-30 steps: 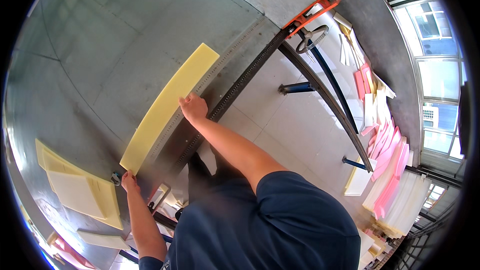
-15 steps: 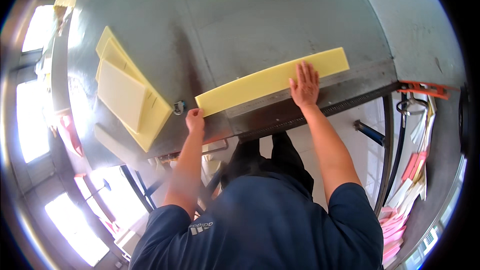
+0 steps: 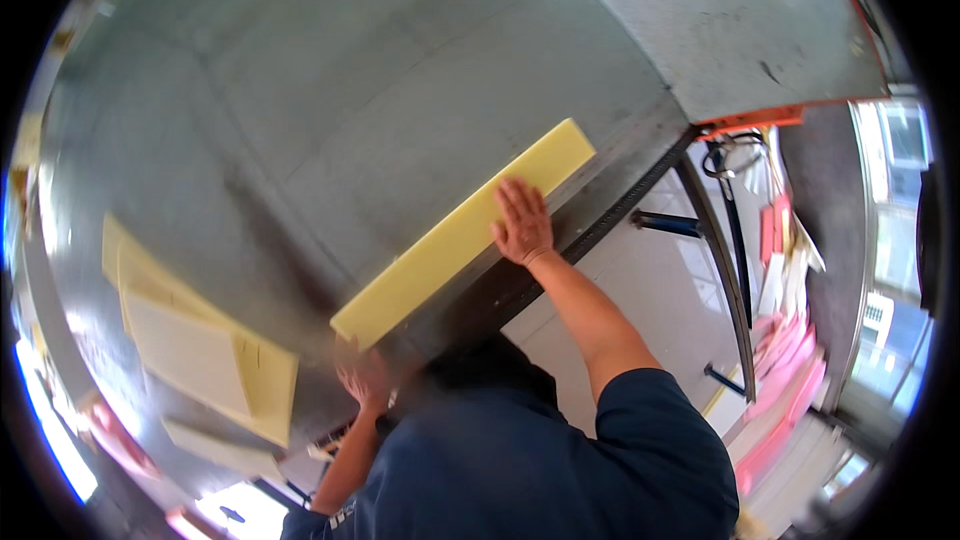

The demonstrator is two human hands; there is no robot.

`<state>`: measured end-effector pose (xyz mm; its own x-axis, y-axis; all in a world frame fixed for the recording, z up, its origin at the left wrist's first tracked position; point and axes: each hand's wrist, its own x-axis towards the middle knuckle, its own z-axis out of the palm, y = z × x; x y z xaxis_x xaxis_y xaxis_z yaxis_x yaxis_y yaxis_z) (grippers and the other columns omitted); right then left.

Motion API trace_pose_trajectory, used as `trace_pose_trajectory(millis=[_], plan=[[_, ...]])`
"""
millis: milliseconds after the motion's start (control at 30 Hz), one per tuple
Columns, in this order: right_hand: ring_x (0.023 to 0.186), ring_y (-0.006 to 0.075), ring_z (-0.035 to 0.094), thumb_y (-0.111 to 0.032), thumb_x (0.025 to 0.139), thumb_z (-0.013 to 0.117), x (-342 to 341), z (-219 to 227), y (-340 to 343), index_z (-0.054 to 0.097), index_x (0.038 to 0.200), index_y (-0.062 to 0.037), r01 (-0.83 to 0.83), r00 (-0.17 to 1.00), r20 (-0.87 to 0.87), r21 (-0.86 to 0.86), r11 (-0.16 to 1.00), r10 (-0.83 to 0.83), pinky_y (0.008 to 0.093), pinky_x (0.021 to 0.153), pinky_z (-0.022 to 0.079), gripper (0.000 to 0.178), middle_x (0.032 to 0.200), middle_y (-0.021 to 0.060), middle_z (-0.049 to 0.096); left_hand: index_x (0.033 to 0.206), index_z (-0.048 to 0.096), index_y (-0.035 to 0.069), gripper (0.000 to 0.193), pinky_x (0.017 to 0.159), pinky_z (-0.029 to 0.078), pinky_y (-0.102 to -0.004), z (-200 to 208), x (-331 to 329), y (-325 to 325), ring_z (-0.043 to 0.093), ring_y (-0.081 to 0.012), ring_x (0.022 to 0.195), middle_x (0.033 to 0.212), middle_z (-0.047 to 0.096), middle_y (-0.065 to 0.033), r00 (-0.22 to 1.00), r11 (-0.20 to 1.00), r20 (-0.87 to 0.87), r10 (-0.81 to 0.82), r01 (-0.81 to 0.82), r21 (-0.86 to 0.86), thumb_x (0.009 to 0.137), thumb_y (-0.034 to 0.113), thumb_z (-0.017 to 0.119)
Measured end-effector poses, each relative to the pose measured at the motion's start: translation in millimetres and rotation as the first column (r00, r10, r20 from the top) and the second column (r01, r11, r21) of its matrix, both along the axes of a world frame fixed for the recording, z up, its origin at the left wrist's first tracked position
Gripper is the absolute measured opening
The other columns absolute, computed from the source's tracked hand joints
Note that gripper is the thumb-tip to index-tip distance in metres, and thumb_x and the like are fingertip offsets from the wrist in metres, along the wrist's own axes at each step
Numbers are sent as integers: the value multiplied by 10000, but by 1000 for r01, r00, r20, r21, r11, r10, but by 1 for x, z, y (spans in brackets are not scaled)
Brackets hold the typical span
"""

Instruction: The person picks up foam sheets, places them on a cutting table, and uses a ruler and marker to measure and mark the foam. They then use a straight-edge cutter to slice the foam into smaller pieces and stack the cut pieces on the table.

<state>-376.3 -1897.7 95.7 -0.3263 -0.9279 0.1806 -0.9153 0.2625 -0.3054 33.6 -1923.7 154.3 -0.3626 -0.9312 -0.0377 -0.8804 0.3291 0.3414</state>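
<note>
A long pale-yellow strip [image 3: 440,255], like foam board, lies flat and slanted along the near edge of the grey metal table [image 3: 400,130]. My right hand [image 3: 524,225] rests on its far right half, palm down, fingers stretched out. Close to the strip's near left end is my left hand [image 3: 364,377], smeared by motion; whether it touches the strip I cannot tell. Further left, several yellow sheets [image 3: 268,395] lie in an overlapping pile with a whiter sheet [image 3: 185,352] on top.
A narrow pale piece [image 3: 220,450] lies at the table's left near edge. At the upper right another grey surface [image 3: 740,30] adjoins, with an orange-red bar [image 3: 750,120] along its edge. Pink and white sheets [image 3: 785,370] are heaped below it, beside dark metal legs.
My view has turned to the right, so the table and strip appear more steeply slanted. My left hand, pinched at the strip's left corner before, is now blurred just below that end. My right hand stays flat on the strip.
</note>
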Motion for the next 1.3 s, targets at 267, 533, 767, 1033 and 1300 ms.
trace_pose_trajectory(millis=[267, 533, 767, 1033, 1300], plan=[[1416, 311, 278, -348, 857, 562, 1, 6, 8, 435, 1399, -82, 32, 998, 47, 69, 997, -36, 503, 1146, 215, 617, 1508, 105, 340, 1474, 330, 85, 584, 1148, 175, -516, -22, -6, -18, 217, -376, 1435, 1551, 237, -201, 992, 995, 90, -92, 88, 44, 939, 269, 474], [1435, 294, 240, -358, 876, 560, -5, 3, 19, 423, 1407, -79, 61, 998, 12, 72, 996, -62, 496, 1159, 191, 616, 1537, 92, 293, 1478, 302, 56, 566, 1147, 173, -518, -57, -9, -13, 226, -388, 1429, 1539, 250, -220, 997, 997, 34, -75, 76, -20, 972, 274, 429], [1431, 276, 251, -361, 897, 532, -5, -5, 24, 412, 1416, -84, 31, 999, 42, -3, 1000, -31, 485, 1170, 177, 601, 1523, 92, 317, 1448, 347, 35, 513, 1121, 209, -532, -90, -7, 1, 284, -400, 1396, 1506, 312, -225, 999, 963, 42, -31, 41, -268, 1011, 302, 372], [1437, 262, 233, -376, 904, 514, -3, -15, 25, 412, 1415, -74, 40, 999, 6, -34, 999, -40, 461, 1176, 163, 603, 1529, 92, 301, 1457, 333, 58, 524, 1125, 200, -536, -101, -5, 5, 289, -377, 1400, 1518, 313, -188, 999, 953, 36, -33, 42, -301, 1001, 316, 353], [1436, 257, 232, -381, 909, 507, -3, -20, 32, 412, 1415, -80, 33, 999, -10, -67, 997, -33, 465, 1175, 160, 596, 1539, 84, 284, 1443, 339, 111, 489, 1124, 201, -555, -114, -3, 12, 296, -378, 1395, 1508, 322, -190, 999, 935, -24, -42, 31, -353, 990, 287, 394]])
